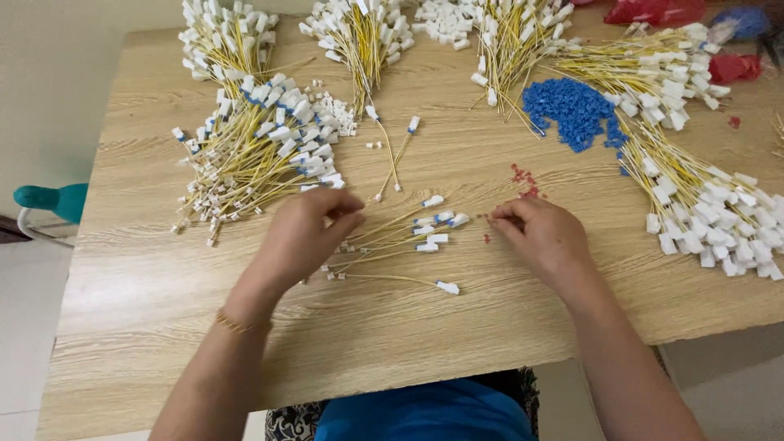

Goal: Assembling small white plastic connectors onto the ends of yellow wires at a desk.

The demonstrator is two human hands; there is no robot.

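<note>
Head view: a small fan of yellow wires [392, 237] with white connectors is pinched at its near ends by the left hand [306, 233] on the wooden table [147, 302]. Tiny red pieces [523, 180] are touched by the right hand [543, 233] — fingers curled, grasp unclear — near a blue pile [576, 110].

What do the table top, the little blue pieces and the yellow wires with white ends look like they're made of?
Table top: pale wood-grain laminate or veneer, matte, streaked grain. Blue pieces: likely moulded plastic, uniform colour, tiny identical shapes. Yellow wires by the left hand: thin, probably plastic-insulated wire; their white ends look like opaque plastic connectors.
</note>
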